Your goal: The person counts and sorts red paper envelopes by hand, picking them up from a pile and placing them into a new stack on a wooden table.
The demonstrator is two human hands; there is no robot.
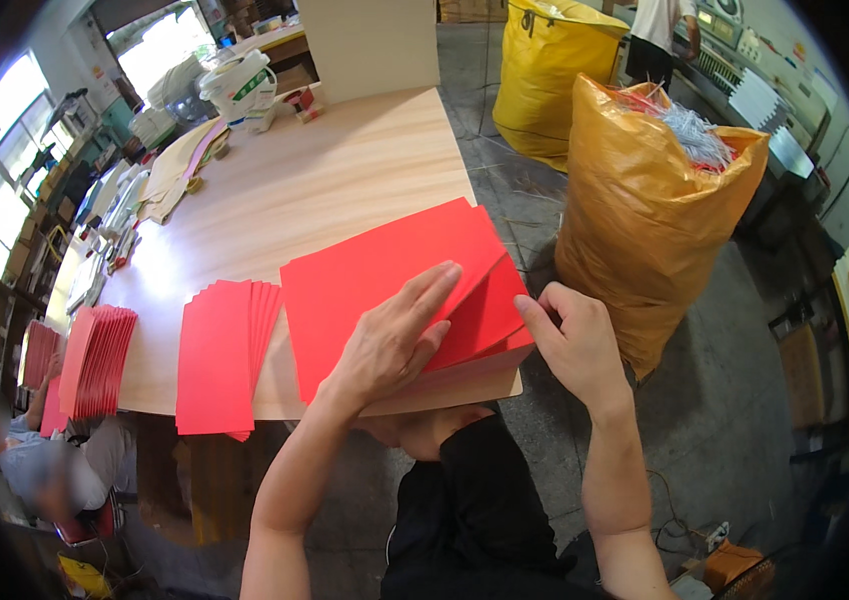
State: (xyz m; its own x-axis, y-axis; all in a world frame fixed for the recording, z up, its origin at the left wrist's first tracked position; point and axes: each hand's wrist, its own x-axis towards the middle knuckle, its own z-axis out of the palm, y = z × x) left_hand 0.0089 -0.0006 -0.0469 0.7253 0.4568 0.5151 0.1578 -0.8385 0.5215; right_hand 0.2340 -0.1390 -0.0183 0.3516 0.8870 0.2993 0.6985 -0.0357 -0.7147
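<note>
Bright window glare left, fisheye vignette

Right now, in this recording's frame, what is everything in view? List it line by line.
stack of red sheets: one stack, red, near table edge under both hands
fanned red envelopes: one fanned row, red, left of the stack, overhanging the edge
upright red bundle: one, red-pink, at the table's left edge
wooden table: one, light wood, centre
orange sack: one, orange, floor right of table, holding shredded scraps
yellow sack: one, yellow, behind the orange one
white bucket: one, white, far table end
seated person: one, lower left
standing person: one, top right, by a machine
left hand: flat on the stack
right hand: fingers lifting the top sheet's right edge
</note>
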